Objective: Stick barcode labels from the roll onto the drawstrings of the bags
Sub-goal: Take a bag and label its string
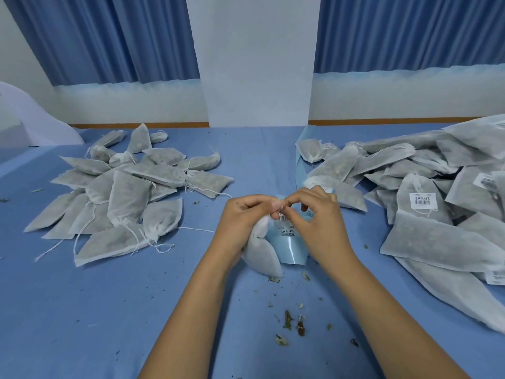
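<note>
Both bare forearms come in from the bottom edge and converge at center. Left hand [241, 220]: fingers curled, gripping a bag [263, 255] near its neck, thumb on top. Right hand [321, 225]: back up, thumb and forefinger pinching a label [282, 216], other fingers loosely bent. Fingertips of both hands meet.

- White, fine mesh: the held bag [262, 255].
- White with black bars: the barcode label [282, 216] at its top.
- Glossy pale blue: the backing strip [293, 250] just right of it.
- Grey-white: the left pile [123, 198] and right pile [437, 214] flanking it.
- Plain blue: the tablecloth [109, 310] under it.
- Green-brown: the crumbs [289, 321] near it.
- Blue: the curtains [109, 36] beyond it.
</note>
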The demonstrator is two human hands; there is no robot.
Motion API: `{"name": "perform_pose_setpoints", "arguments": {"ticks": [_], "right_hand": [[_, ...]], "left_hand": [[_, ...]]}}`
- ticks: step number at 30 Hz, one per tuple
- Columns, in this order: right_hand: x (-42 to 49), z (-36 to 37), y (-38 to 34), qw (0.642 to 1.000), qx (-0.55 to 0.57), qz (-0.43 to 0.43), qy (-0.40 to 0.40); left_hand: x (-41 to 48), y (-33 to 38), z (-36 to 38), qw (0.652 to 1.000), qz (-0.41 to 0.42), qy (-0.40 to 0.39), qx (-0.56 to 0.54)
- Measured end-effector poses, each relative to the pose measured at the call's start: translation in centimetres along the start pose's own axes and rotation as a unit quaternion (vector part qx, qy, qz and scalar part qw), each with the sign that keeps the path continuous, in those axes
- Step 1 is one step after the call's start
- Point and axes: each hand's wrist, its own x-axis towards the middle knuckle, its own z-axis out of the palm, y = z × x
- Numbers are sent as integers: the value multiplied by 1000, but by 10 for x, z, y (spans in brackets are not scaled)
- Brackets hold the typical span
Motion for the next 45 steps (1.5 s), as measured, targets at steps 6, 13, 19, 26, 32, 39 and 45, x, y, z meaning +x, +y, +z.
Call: {"name": "perform_pose_setpoints", "arguments": {"ticks": [6, 13, 19, 26, 32, 39, 45], "right_hand": [[-2, -4, -5, 997, -11, -52, 61], [-3, -1, 0, 994, 66, 33, 78], [0, -3, 2, 995, 4, 46, 92], [11, -19, 21, 963, 132, 188, 141], [16, -23, 26, 934, 177, 246, 190], [-14, 2, -29, 987, 61, -78, 123], [-20, 18, -26, 996, 27, -77, -43]], "left_hand": [[3, -3, -2, 999, -5, 45, -3], [3, -3, 1, 999, 9, 40, 11], [3, 0, 1, 999, 12, 32, 29], [-1, 4, -19, 990, -70, -38, 112], [-3, 5, -31, 969, -166, -107, 147], [7, -8, -28, 972, -118, 119, 163], [8, 2, -26, 971, -43, 231, 33]]}}
